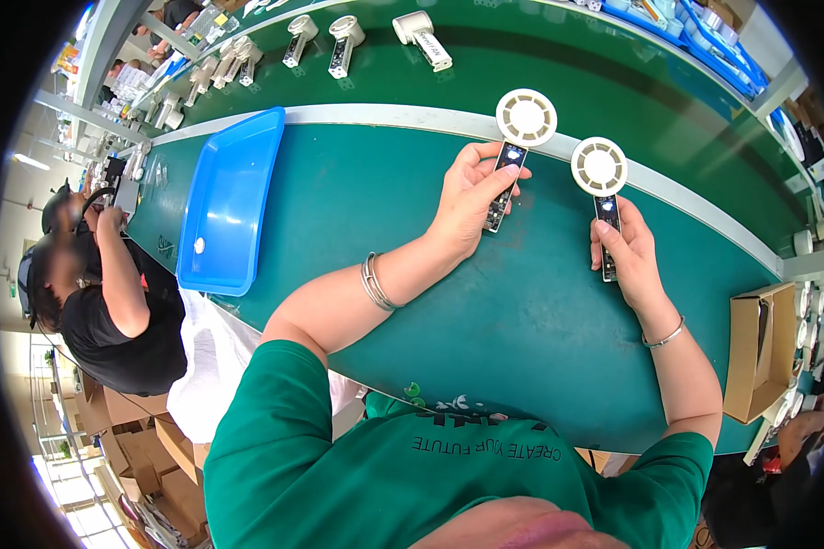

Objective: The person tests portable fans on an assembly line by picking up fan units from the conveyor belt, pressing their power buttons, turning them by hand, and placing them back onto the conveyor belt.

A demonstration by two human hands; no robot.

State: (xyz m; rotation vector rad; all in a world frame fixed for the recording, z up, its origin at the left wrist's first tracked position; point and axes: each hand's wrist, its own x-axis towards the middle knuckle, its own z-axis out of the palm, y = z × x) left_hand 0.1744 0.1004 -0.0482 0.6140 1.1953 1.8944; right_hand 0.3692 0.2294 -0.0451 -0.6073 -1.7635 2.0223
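Two white handheld fans, each with a round slotted head and a dark circuit board showing in its handle, are held up over the green table (pixel 485 339). My left hand (pixel 470 197) is closed round the handle of the left fan (pixel 526 118), thumb on the board. The handle of the right fan (pixel 600 166) is in my right hand (pixel 630 249), thumb across its lower part. Both heads point away from me, near the white strip at the table's far side. The fans are apart from each other.
A blue tray (pixel 224 210) with a small white piece inside lies at the left. Beyond the strip, several white fans stand or lie, one lettered fan (pixel 421 41) among them. An open cardboard box (pixel 760 352) is at the right. People in black (pixel 110 320) are at the far left.
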